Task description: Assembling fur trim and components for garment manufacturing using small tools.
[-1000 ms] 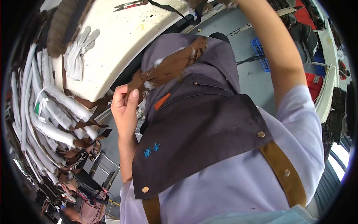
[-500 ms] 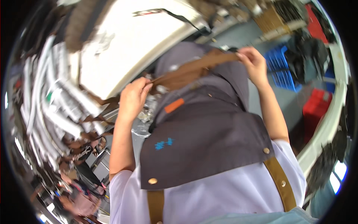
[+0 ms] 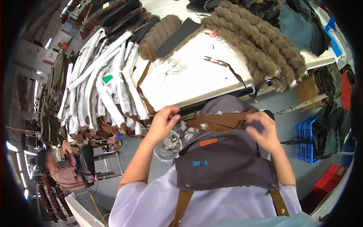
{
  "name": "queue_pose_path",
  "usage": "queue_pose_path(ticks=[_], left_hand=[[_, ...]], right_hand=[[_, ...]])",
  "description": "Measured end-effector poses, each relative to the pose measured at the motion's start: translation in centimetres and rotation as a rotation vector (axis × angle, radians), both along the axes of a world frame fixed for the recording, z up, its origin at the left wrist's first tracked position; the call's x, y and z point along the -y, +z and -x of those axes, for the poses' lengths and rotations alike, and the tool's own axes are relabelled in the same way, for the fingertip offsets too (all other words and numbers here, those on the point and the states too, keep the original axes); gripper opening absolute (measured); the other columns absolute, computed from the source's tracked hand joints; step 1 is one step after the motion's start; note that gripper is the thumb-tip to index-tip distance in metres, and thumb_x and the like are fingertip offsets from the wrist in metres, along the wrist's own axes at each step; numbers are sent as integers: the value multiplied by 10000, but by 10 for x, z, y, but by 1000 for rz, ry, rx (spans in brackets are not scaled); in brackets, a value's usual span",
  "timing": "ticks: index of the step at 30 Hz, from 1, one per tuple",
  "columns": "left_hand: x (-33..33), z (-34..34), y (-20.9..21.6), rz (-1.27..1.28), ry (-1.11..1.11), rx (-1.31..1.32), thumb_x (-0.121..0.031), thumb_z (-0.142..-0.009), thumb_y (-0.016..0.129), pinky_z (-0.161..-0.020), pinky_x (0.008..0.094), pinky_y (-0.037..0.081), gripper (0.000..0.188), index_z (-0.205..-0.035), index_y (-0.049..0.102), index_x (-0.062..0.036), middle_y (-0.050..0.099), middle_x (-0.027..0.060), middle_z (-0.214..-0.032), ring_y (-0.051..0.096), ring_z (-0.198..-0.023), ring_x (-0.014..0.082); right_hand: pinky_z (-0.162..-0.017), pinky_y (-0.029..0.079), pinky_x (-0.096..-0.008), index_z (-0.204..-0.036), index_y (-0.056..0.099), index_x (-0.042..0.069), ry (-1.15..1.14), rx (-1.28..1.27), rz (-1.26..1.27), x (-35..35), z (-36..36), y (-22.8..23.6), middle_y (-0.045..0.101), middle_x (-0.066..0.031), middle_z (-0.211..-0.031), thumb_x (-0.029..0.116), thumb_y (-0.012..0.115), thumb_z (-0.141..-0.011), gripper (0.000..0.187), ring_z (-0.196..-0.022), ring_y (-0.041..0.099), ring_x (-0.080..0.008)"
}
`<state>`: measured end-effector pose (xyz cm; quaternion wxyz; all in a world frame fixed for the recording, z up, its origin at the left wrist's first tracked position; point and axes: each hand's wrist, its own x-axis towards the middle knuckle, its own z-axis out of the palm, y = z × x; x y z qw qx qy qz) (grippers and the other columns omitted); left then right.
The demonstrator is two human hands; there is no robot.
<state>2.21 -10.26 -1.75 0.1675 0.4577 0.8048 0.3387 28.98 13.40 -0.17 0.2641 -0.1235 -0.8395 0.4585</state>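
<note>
A brown fabric strip [image 3: 217,122] lies across my lap on the dark grey apron [image 3: 230,168], with small white tufts on it. My left hand [image 3: 163,124] is raised to the left of the strip, its thumb and fingers apart and nothing in them. Over the strip's right end hovers my right hand [image 3: 262,129], its fingers curved but spread, seemingly holding nothing. On the white table [image 3: 181,89] in front of me rest thread snips [image 3: 216,61] with a black band.
White padded rolls [image 3: 113,87] with brown edging are heaped on the left. Brown fur pieces [image 3: 257,41] cover the table's far right. A clear plastic bag [image 3: 168,147] hangs beside my lap. A blue crate [image 3: 305,140] and red box [image 3: 329,183] stand at right. Another person [image 3: 70,170] sits at left.
Both hands have let go of the brown strip, which was stretched between them and now lies on my lap. The view has shifted, showing more of the table.
</note>
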Motion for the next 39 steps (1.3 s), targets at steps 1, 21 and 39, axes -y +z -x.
queue_pose_path(ticks=[1,21,39], left_hand=[[-13,3,13,-70,68,20,-102,-808,609,-723,309,474,243,-1019,542,-2,592,110,-907,587,-806,202],[-127,144,37,-59,100,-602,-198,-738,681,-932,387,362,478,-1165,498,-85,464,152,-1177,416,-1127,354],[-268,272,-6,548,584,-570,-348,-874,486,-957,572,246,606,-1402,189,-341,295,156,-1322,327,-1186,402]], right_hand=[[-652,444,-324,-900,606,16,196,-127,-58,10,4,37,596,-96,-889,132,704,-658,285,-734,559,-241],[-534,424,-255,-728,578,72,635,-828,-51,44,58,99,596,-51,-803,-4,686,-693,137,-659,536,-156],[-505,373,-292,-833,604,30,365,-404,73,21,100,80,580,-61,-712,11,636,-646,191,-566,524,-191]])
